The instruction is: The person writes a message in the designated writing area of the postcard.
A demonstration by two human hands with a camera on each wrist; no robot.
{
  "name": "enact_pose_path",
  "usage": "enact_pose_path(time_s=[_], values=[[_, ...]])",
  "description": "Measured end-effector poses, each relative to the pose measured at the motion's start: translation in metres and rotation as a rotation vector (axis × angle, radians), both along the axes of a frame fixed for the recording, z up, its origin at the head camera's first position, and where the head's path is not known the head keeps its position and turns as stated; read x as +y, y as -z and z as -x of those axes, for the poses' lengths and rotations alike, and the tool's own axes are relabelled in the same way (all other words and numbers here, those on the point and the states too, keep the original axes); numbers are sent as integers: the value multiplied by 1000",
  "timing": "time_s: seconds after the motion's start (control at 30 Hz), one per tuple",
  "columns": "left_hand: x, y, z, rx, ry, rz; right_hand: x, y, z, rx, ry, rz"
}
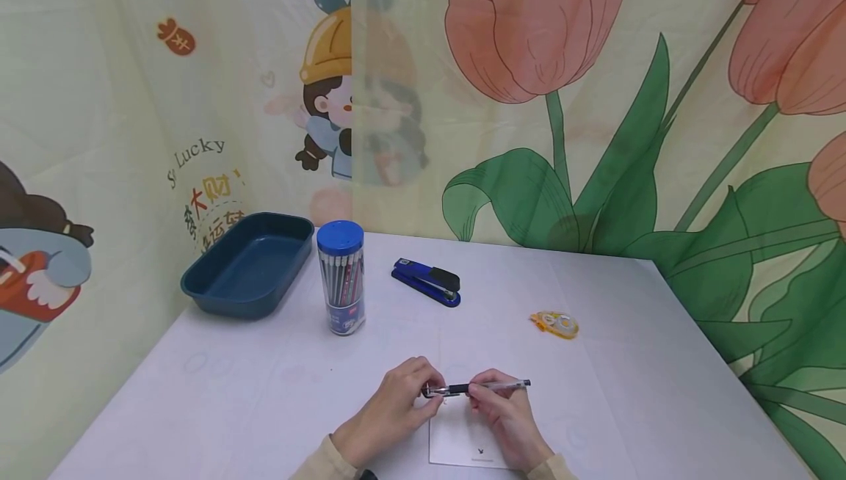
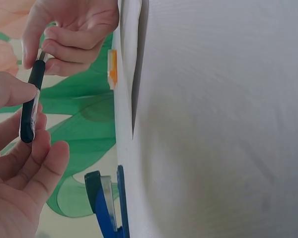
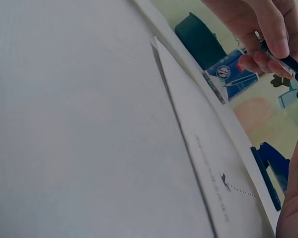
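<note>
A pen [image 1: 457,390] with a black grip and clear barrel lies level between my two hands, above a white notebook [image 1: 456,440]. My left hand [image 1: 402,398] pinches its dark left end between thumb and fingers. Farther along the barrel, my right hand [image 1: 504,412] grips the pen, and its dark tip sticks out to the right. In the left wrist view the pen's black end [image 2: 27,121] sits under my left thumb. The right wrist view shows the notebook's cover [image 3: 208,163] with a small dark printed mark; the pen is partly cut off there.
A dark blue tray [image 1: 218,304] stands at the back left, beside a clear canister [image 1: 342,282] of pencils with a blue lid. Behind my hands lies a blue stapler [image 1: 426,282]. An orange correction tape [image 1: 555,324] lies to the right. A printed curtain [image 1: 410,201] hangs behind the table.
</note>
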State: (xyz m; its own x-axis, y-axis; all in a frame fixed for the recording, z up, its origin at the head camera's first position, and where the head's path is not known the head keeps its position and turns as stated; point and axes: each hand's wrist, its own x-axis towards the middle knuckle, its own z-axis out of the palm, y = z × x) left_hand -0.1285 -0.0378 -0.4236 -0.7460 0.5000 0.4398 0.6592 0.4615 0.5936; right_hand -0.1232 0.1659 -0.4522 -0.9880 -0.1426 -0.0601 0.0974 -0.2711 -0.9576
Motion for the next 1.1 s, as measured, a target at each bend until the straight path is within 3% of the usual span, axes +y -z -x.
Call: enact_pose_path(time_s=[0.63,1.1], values=[[1,2,0,26,-16,-11,-4,-1,0,-58,160,41],[4,6,-2,86,5,-23,-5,-1,1,-86,174,25]])
